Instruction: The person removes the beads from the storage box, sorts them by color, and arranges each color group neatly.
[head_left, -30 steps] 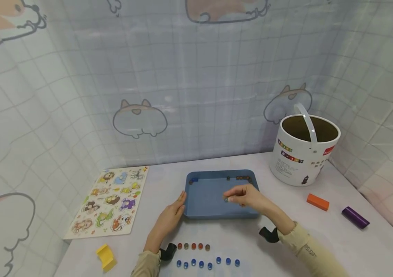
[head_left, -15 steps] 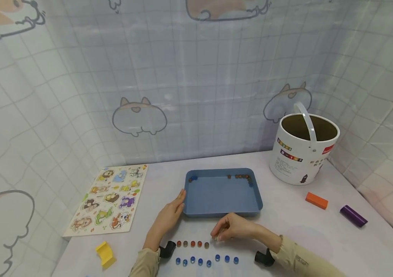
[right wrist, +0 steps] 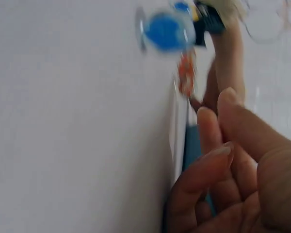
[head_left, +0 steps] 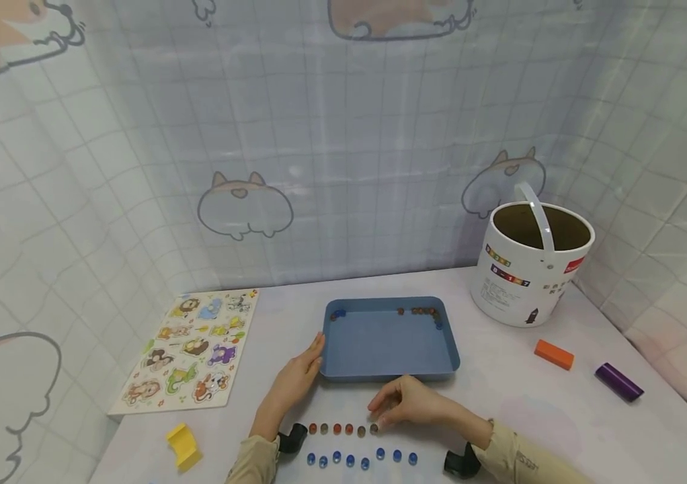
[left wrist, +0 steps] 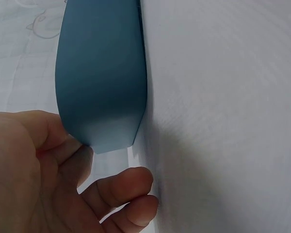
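My left hand (head_left: 296,371) rests with extended fingers against the left side of a blue tray (head_left: 388,376); in the left wrist view its fingers (left wrist: 123,187) lie by the tray's corner (left wrist: 104,82). At the right end of a row of red and brownish glass beads is a brown bead (head_left: 374,428), right at the fingertips of my right hand (head_left: 413,403). That hand's fingers are loosely bent, and nothing shows between thumb and forefinger in the right wrist view. Nearer me lies a row of blue glass beads (head_left: 351,461). More beads (head_left: 423,311) sit along the tray's back edge.
An animal puzzle board (head_left: 189,353) and a yellow block (head_left: 185,447) lie at left. A white bucket (head_left: 513,289) with a handle stands at back right. In front of it are an orange block (head_left: 554,354) and a purple half-round block (head_left: 619,382).
My right hand has moved from over the tray, where it pinched a bead, down to the row's right end. A brown bead now stands there. The left hand has stayed at the tray.
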Tool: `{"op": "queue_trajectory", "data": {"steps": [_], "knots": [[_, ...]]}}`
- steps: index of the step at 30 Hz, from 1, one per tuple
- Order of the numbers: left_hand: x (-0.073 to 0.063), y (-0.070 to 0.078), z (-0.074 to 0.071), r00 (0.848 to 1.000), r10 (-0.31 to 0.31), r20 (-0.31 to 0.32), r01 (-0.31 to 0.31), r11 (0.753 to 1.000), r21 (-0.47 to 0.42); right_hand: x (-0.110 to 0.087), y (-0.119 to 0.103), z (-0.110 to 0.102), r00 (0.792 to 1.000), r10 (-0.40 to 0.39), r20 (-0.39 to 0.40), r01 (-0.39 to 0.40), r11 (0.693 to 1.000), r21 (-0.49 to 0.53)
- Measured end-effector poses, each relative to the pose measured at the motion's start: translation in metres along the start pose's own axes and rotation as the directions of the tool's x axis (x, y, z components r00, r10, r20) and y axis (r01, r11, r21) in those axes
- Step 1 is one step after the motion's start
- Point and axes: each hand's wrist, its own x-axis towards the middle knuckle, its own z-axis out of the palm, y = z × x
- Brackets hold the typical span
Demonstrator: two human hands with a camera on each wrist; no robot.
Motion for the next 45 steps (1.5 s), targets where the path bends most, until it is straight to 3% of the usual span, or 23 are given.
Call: {"op": "queue_trajectory", "data": {"steps": [6, 13, 17, 20, 26, 31, 36, 45], "knots": [[-0.001, -0.001, 0.0, 1.0, -0.021, 0.008, 0.021, 1.0, -0.004, -0.016, 0.006, -0.02, 0.999, 0.014, -0.04, -0.012, 0.999, 0.046], [-0.002, -0.002, -0.001, 0.999, -0.041, 0.012, 0.041, 0.999, -0.006, -0.019, 0.009, -0.03, 0.999, 0.006, -0.054, -0.002, 0.997, 0.073], [-0.003, -0.002, -0.001, 0.999, -0.043, 0.015, 0.043, 0.999, -0.014, -0.021, -0.005, -0.042, 1.0, -0.009, 0.009, 0.009, 0.997, 0.083], [-0.002, -0.001, -0.002, 0.999, -0.042, 0.009, 0.042, 0.999, -0.002, -0.018, -0.026, -0.062, 0.999, -0.04, 0.03, 0.039, 0.999, 0.025], [0.0, -0.002, -0.002, 0.999, -0.042, 0.0, 0.042, 0.999, 0.014, 0.011, -0.062, -0.122, 0.993, -0.074, -0.091, 0.062, 0.99, -0.129], [0.001, -0.001, 0.002, 1.0, -0.026, 0.002, 0.026, 1.0, 0.013, 0.042, -0.055, -0.159, 0.979, -0.018, -0.203, -0.006, 0.993, -0.121], [0.0, 0.001, 0.007, 1.0, -0.013, 0.022, 0.013, 1.0, 0.012, 0.059, -0.032, -0.17, 0.964, 0.054, -0.262, -0.072, 0.996, -0.057], [0.0, 0.0, 0.006, 1.0, -0.024, 0.009, 0.024, 1.0, 0.0, 0.082, -0.002, -0.16, 0.93, 0.121, -0.347, -0.148, 0.987, -0.054]]}}
